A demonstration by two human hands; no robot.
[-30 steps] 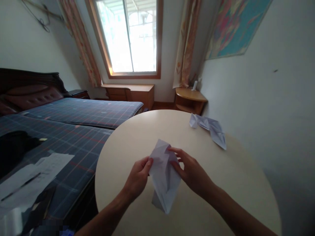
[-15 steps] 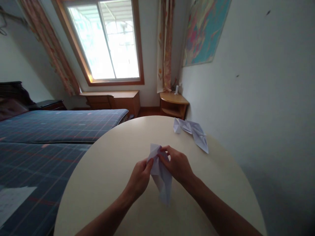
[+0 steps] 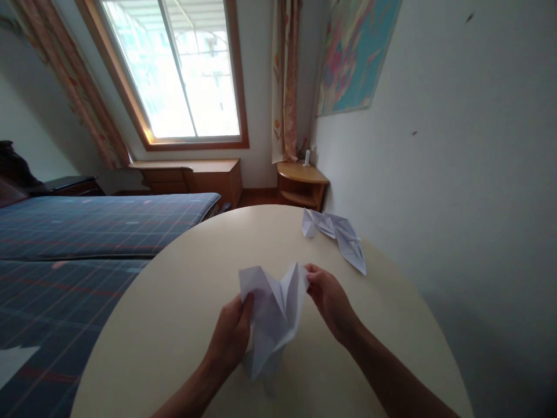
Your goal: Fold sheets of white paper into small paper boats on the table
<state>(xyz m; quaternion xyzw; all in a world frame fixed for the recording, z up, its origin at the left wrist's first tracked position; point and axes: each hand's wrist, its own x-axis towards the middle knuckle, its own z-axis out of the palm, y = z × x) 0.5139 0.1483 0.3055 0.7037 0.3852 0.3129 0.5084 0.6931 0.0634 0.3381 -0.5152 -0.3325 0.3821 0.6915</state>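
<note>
A creased, partly unfolded sheet of white paper (image 3: 274,313) is held up over the pale round table (image 3: 183,302). My left hand (image 3: 232,328) pinches its left side, thumb on the near face and the other fingers hidden behind. With fingertips closed on the upper right corner, my right hand (image 3: 328,296) spreads that edge outward. Folds fan from the middle of the sheet, and its lower point hangs toward the table. Beyond my right hand, several folded white paper pieces (image 3: 343,235) lie at the table's far right side.
To the left stands a bed with a blue plaid mattress (image 3: 108,223), a white sheet (image 3: 15,360) lying on it. A wall (image 3: 456,191) runs close along the right. Past the table are a low wooden desk (image 3: 213,168) and a corner stand (image 3: 302,172).
The paper has gone from a narrow folded shape to a wider, opened one. My hands have moved apart, the left one leftward and down, the right one to the right. The view has shifted slightly.
</note>
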